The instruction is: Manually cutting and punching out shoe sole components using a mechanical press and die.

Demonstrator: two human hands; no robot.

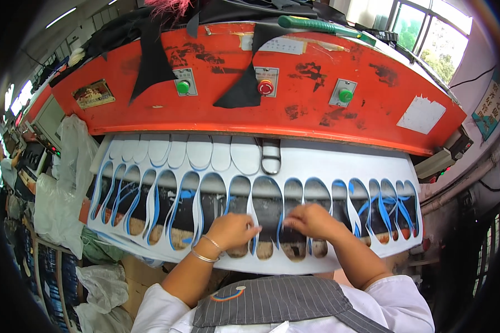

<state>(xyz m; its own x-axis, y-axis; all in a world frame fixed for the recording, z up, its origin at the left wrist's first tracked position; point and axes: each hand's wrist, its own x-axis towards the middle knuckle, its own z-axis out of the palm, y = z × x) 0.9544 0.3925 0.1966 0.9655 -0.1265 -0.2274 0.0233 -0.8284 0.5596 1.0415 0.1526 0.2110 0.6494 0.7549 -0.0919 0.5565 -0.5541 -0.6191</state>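
Observation:
A wide white sheet (344,161) with blue undersides lies in front of me, with a row of sole-shaped holes cut through its near half. My left hand (231,230) is closed at a narrow strip between two middle holes, its fingertips on the strip. Just right of it, my right hand (315,222) has its fingers curled together at the neighbouring strip. A dark-edged, sole-shaped cutting die (271,156) rests on the sheet's far part, partly beneath the machine. Left of it, sole outlines mark the sheet's far edge.
Across the far side stands a red press machine (216,116) with two green buttons (345,95) and a red button (265,87). Black scraps (153,66) hang over its front. A green-handled tool (316,25) lies on top. Plastic bags (66,205) stand at the left.

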